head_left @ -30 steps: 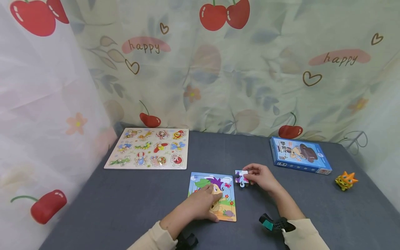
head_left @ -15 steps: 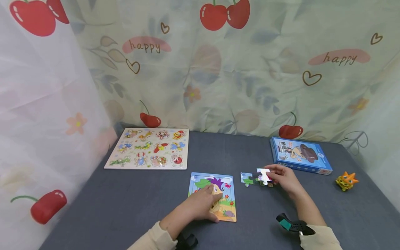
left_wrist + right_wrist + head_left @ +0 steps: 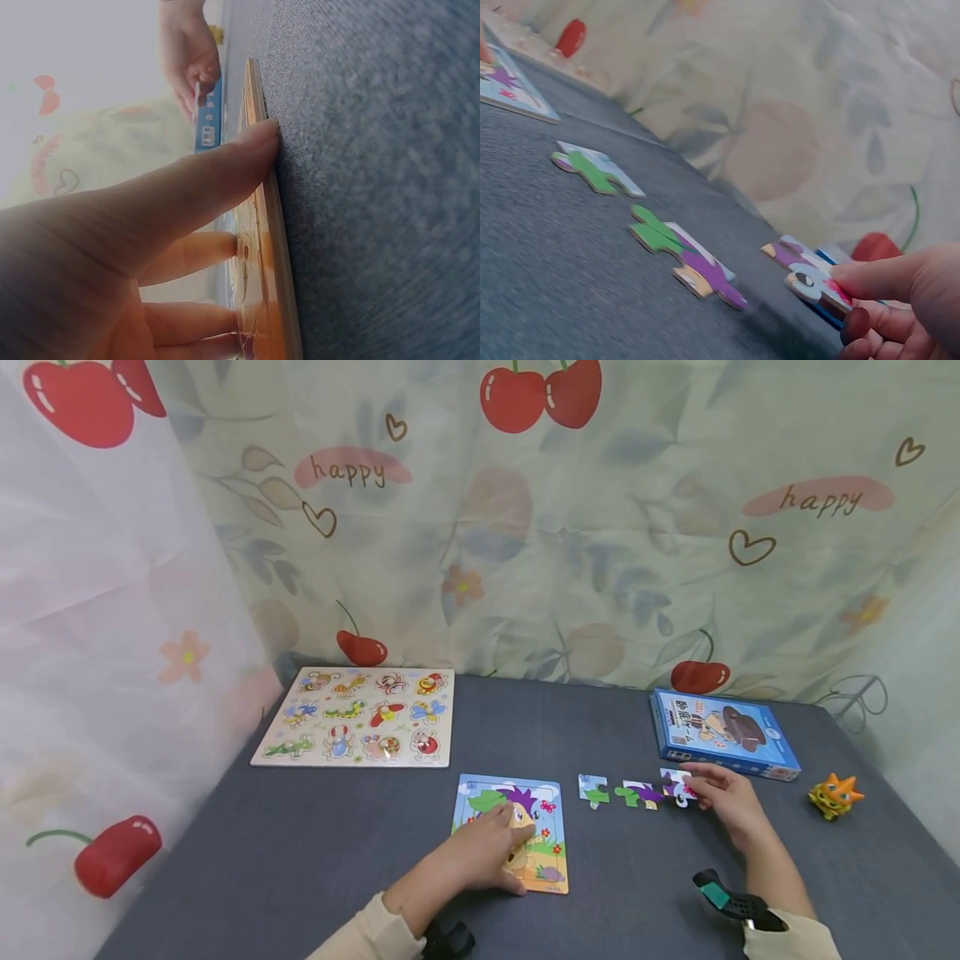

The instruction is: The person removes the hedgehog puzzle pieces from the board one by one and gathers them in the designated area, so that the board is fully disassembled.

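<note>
My left hand [image 3: 491, 847] rests on a small cartoon jigsaw puzzle board [image 3: 551, 827], with the thumb along its near edge and the fingers on its face. In the left wrist view, the thumb touches the board's rim and the fingertips meet its top. Off to the right, my right hand [image 3: 723, 797] pinches a puzzle piece [image 3: 675, 785] with a purple patch and an eye, between thumb and fingers. Left of it, a blue-and-green puzzle piece [image 3: 592, 171] and a green-and-purple puzzle piece [image 3: 682, 247] lie apart on the dark table.
A board of insect pictures [image 3: 356, 718] lies at the back left. At the back right is a blue box [image 3: 723, 733], close behind my right hand. An orange-and-yellow spiky toy [image 3: 835, 796] stands at the far right. Patterned cloth [image 3: 525, 568] hangs behind the table.
My right hand has moved rightward, away from the puzzle board, with a piece in its fingers. Two pieces now show on the table to its left. The left hand stays in place.
</note>
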`<state>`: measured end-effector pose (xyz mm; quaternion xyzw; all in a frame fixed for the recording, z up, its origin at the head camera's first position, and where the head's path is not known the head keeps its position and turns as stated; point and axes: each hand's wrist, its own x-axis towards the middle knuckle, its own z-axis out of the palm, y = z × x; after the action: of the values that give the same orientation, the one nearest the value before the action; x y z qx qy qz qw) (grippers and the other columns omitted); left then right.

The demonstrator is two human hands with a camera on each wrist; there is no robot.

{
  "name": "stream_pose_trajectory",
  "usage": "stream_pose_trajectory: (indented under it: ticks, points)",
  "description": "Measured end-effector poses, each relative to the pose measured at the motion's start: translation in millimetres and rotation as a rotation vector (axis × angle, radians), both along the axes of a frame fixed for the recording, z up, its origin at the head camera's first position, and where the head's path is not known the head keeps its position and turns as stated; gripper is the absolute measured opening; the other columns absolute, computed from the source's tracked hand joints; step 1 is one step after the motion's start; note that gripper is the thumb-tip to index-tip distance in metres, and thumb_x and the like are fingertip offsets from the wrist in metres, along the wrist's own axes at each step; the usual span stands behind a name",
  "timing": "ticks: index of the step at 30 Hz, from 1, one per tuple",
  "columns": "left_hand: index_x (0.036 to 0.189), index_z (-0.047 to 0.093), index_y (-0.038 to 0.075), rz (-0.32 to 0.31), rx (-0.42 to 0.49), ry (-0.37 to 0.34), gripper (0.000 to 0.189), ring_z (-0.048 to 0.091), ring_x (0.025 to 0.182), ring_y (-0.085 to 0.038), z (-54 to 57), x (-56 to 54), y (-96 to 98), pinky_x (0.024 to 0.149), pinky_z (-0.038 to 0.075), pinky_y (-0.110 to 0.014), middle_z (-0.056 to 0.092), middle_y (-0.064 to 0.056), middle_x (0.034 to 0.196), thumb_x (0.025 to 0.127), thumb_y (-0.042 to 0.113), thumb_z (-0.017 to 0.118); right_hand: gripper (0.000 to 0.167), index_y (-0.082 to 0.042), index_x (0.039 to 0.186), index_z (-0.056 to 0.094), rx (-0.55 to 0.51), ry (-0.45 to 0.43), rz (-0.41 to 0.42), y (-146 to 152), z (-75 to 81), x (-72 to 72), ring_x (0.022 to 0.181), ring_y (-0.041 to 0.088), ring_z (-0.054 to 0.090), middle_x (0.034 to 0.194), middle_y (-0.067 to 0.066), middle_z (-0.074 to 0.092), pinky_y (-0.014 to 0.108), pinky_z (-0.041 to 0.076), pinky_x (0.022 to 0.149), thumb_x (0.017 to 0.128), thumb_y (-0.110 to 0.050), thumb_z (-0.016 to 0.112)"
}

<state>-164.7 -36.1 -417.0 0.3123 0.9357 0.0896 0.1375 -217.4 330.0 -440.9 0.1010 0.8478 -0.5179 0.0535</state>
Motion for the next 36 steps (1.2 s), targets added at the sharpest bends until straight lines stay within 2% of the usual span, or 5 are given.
stream_pose_trajectory:
  ticks: [8, 15, 21, 30, 36]
  points:
    - [0.135, 0.050, 0.022, 0.004, 0.000, -0.009, 0.074, 0.036, 0.136, -0.027, 3.1, -0.6, 0.1, 0.108, 0.037, -0.037, 0.039, -0.017, 0.145, 0.071, 0.047, 0.076, 0.057, 0.002, 0.129, 0.050, -0.002, -0.063, -0.086, 12.8, -6.0, 2.6, 0.066, 0.003, 0.051, 0.074, -0.022, 0.062, 0.020, 0.047, 0.060, 0.088, -0.037, 0.062]
    - [0.135, 0.050, 0.023, 0.008, -0.003, -0.014, 0.073, 0.036, 0.136, -0.027, 2.6, -0.2, 0.4, 0.107, 0.037, -0.037, 0.039, -0.016, 0.145, 0.071, 0.048, 0.076, 0.052, 0.005, 0.125, 0.053, 0.054, -0.034, -0.074, 13.3, -11.1, 4.8, 0.059, 0.003, 0.050, 0.072, -0.019, 0.062, 0.021, 0.045, 0.054, 0.090, -0.032, 0.061]
    - [0.135, 0.051, 0.021, -0.003, -0.003, 0.005, 0.074, 0.036, 0.136, -0.028, 1.3, -0.4, -0.6, 0.107, 0.037, -0.037, 0.040, -0.018, 0.145, 0.071, 0.048, 0.076, 0.050, 0.008, 0.123, 0.052, 0.114, -0.007, -0.068, 9.5, -13.1, 4.1, 0.059, 0.004, 0.051, 0.072, -0.016, 0.060, 0.021, 0.047, 0.054, 0.089, -0.027, 0.063]
    - [0.135, 0.051, 0.022, 0.002, -0.001, -0.001, 0.074, 0.036, 0.136, -0.027, 3.1, 0.3, -1.0, 0.108, 0.037, -0.037, 0.040, -0.017, 0.144, 0.070, 0.048, 0.077, 0.049, 0.007, 0.119, 0.054, 0.198, -0.029, -0.048, 7.0, -10.3, 8.0, 0.061, 0.008, 0.050, 0.078, -0.003, 0.057, 0.022, 0.047, 0.054, 0.086, -0.027, 0.067]
    - [0.135, 0.051, 0.022, -0.001, -0.006, 0.002, 0.074, 0.036, 0.136, -0.027, 2.4, 0.1, -1.0, 0.108, 0.036, -0.036, 0.041, -0.017, 0.144, 0.070, 0.048, 0.076, 0.047, 0.007, 0.115, 0.056, 0.222, -0.033, -0.059, 5.8, -11.4, 6.8, 0.062, 0.010, 0.050, 0.080, 0.000, 0.057, 0.022, 0.046, 0.054, 0.084, -0.027, 0.069]
